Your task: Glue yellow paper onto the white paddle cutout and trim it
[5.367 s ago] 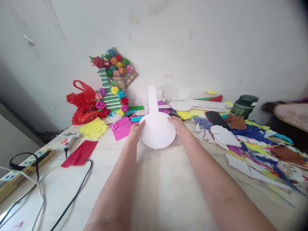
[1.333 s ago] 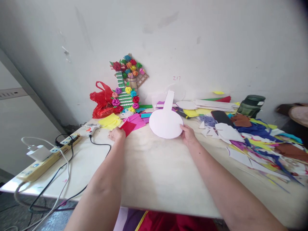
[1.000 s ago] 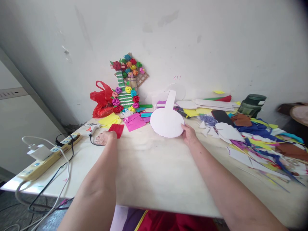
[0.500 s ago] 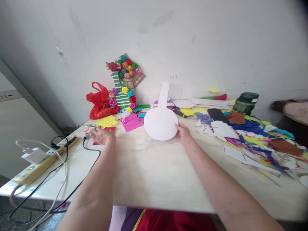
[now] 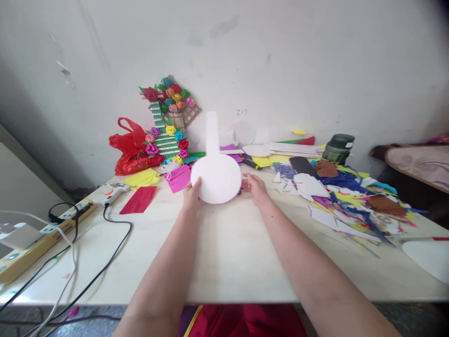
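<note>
A white paper cutout [image 5: 216,180], round with a long straight neck, is held upright above the table's middle. My left hand [image 5: 192,195] grips its lower left edge, thumb on the front face and fingers behind. Beside the right edge is my right hand [image 5: 257,189], its fingers loosely apart; whether a fingertip touches the paper is unclear. Left of my left hand lie a red paper piece [image 5: 139,200] and a white glue gun [image 5: 116,193] with a black cord. A magenta paper sheet [image 5: 177,179] lies behind the left hand.
A yellow power strip [image 5: 42,252] with cords runs along the left. At the back stand a red plastic bag [image 5: 129,150] and a paper-flower craft [image 5: 168,140]. Paper scraps [image 5: 354,201], a phone [image 5: 302,167] and a green jar [image 5: 338,149] occupy the right.
My left hand has come from the glue gun and red paper to the cutout and gripped it. The cutout has shifted left in view. My right hand has loosened from its edge.
</note>
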The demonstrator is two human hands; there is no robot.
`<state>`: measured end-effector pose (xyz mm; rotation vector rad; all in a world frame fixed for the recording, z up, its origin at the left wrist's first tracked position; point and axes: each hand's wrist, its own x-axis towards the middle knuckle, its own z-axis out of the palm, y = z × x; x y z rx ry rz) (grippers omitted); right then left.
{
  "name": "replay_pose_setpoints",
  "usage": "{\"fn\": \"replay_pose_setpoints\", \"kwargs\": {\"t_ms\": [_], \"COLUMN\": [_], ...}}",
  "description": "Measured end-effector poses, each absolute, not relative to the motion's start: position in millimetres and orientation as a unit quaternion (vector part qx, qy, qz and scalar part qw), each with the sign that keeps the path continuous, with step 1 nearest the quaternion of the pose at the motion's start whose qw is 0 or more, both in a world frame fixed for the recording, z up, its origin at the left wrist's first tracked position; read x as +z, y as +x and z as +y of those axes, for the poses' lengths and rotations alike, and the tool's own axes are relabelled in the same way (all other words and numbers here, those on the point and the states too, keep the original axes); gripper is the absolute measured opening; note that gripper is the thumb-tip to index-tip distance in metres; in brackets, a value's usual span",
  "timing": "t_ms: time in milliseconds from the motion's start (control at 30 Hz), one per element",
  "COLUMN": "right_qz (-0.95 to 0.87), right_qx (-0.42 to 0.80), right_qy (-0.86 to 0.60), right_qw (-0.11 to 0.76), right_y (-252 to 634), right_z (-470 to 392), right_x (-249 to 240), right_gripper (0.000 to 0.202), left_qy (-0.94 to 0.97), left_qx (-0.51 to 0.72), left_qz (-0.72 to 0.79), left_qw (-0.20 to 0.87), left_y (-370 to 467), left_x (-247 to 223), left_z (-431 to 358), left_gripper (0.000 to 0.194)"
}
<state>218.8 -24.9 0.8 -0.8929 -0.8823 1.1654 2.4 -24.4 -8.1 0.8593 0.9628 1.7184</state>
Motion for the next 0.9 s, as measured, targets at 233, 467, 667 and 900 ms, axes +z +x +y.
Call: {"fn": "replay_pose_setpoints", "kwargs": {"t_ms": [233,467,667,900], "right_qz": [-0.491,-0.724,-0.710,-0.701], "right_qx": [0.235,-0.021,-0.029,-0.005], "right_qy": [-0.598,-0.657,-0.679,-0.691], "right_qw": [0.589,0.208,0.183,0.177], "right_y": [242.7,196.5,196.3,225.4], "right_z": [-13.9,-31.9,-33.5,-24.1], "right_x": [-10.8,-3.1,0.6,-9.5], "right_gripper": [0.014,0.029,0.033,0.045], "left_qy": [0.312,0.330,0.326,0.339], "left_qx": [0.755,0.748,0.751,0.756], "left_qz": [0.443,0.461,0.447,0.431], "left_qw": [0.370,0.345,0.361,0.358], "left_y": [-24.1,-20.8,-20.0,-22.1], "left_x": [-7.7,-13.0,-12.5,-10.6], "left_z": [-16.8,-15.6,-16.5,-15.0], "left_gripper": [0.038,0.038,0.038,0.040]}}
